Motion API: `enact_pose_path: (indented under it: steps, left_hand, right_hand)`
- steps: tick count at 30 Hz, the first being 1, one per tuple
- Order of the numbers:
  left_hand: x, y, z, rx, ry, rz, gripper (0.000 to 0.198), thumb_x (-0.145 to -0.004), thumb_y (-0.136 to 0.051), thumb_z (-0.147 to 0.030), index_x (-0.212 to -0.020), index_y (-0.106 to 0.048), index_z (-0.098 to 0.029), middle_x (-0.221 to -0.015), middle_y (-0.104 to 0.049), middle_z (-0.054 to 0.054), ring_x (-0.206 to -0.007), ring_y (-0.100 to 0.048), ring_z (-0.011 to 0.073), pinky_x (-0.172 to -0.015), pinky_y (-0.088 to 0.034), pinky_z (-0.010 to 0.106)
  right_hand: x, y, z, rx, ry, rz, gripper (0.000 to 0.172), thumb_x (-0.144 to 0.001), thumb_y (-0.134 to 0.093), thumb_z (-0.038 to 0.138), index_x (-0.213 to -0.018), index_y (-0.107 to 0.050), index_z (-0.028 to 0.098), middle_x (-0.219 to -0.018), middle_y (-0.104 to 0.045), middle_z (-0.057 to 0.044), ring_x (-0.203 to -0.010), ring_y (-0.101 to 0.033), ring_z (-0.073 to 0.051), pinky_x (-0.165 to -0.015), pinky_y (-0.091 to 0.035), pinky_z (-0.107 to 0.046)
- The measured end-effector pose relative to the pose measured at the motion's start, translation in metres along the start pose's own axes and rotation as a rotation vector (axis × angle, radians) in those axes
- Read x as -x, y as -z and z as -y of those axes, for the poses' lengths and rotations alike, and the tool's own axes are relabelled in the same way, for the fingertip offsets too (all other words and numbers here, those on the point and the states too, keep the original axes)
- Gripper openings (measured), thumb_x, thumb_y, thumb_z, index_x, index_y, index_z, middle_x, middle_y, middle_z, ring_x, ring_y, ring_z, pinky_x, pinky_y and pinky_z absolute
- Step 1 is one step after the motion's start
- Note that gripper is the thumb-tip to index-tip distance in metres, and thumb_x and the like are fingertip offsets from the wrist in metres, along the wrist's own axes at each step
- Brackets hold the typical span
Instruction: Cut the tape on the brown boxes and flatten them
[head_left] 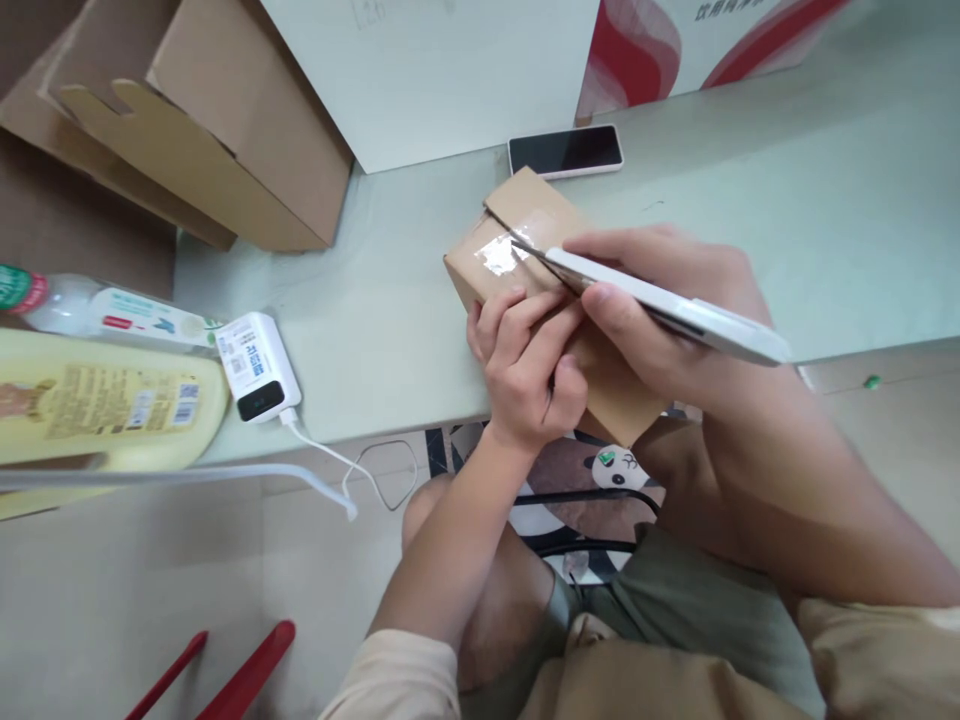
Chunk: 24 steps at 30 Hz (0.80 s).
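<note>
A small brown cardboard box (540,205) rests tilted at the table's near edge, its lower corner jutting past it. Shiny clear tape (501,256) lies across the seam on its upper face. My left hand (529,365) holds the box, fingers curled over its near side. A white-handled utility knife (667,303) is gripped in my right hand (697,275). Its dark blade points left and reaches the taped seam, just above my left fingers. Whether the blade has gone through the tape, I cannot tell.
Behind the box lies a phone (566,150) before a white carton (450,80). Brown cartons (247,130) stand at the back left. A power bank (259,365) with a cable, a plastic bottle (135,312) and a yellow jug (112,395) are on the left.
</note>
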<state>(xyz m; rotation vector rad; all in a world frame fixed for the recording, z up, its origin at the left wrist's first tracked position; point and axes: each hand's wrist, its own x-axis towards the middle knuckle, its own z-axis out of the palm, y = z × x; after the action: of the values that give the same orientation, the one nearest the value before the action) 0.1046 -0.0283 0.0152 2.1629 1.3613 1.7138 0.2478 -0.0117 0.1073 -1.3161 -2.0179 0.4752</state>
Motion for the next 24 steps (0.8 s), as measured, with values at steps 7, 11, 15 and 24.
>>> enact_pose_path:
  steps: [7,11,15,24]
  left_hand:
    - [0.0,0.001,0.0,-0.029,0.012,0.001,0.049,-0.103,-0.029,-0.046,-0.112,-0.073,-0.026,-0.11,-0.072,0.009,-0.122,-0.058,0.0271,-0.118,-0.035,0.05]
    - [0.002,0.003,0.002,0.046,0.042,0.061,0.046,-0.102,-0.034,-0.047,-0.112,-0.073,-0.024,-0.115,-0.071,0.01,-0.127,-0.054,0.0287,-0.121,-0.03,0.051]
    - [0.001,0.003,0.003,0.015,0.02,0.038,0.048,-0.102,-0.033,-0.048,-0.114,-0.073,-0.025,-0.114,-0.072,0.009,-0.125,-0.057,0.0279,-0.12,-0.031,0.05]
    - [0.002,0.002,0.011,0.044,-0.035,-0.007,0.049,-0.1,-0.032,-0.045,-0.114,-0.075,-0.025,-0.114,-0.072,0.009,-0.121,-0.056,0.0282,-0.117,-0.033,0.049]
  right_hand:
    - [0.001,-0.012,-0.007,0.018,0.008,-0.025,0.039,-0.099,-0.05,0.054,-0.122,-0.069,0.03,-0.115,-0.073,-0.005,-0.127,-0.061,-0.035,-0.114,-0.045,-0.058]
    - [-0.001,-0.015,-0.006,0.057,0.023,-0.002,0.035,-0.098,-0.052,0.051,-0.119,-0.07,0.029,-0.117,-0.073,-0.006,-0.131,-0.058,-0.037,-0.115,-0.04,-0.062]
    - [0.001,-0.012,-0.002,0.036,0.008,-0.063,0.022,-0.096,-0.053,0.038,-0.099,-0.072,0.028,-0.105,-0.075,-0.005,-0.119,-0.065,-0.033,-0.11,-0.046,-0.056]
    - [0.028,-0.008,-0.007,-0.314,0.198,-0.714,0.035,-0.094,-0.044,0.032,-0.061,-0.052,0.024,-0.055,-0.052,0.002,-0.057,-0.053,-0.015,-0.065,-0.043,-0.038]
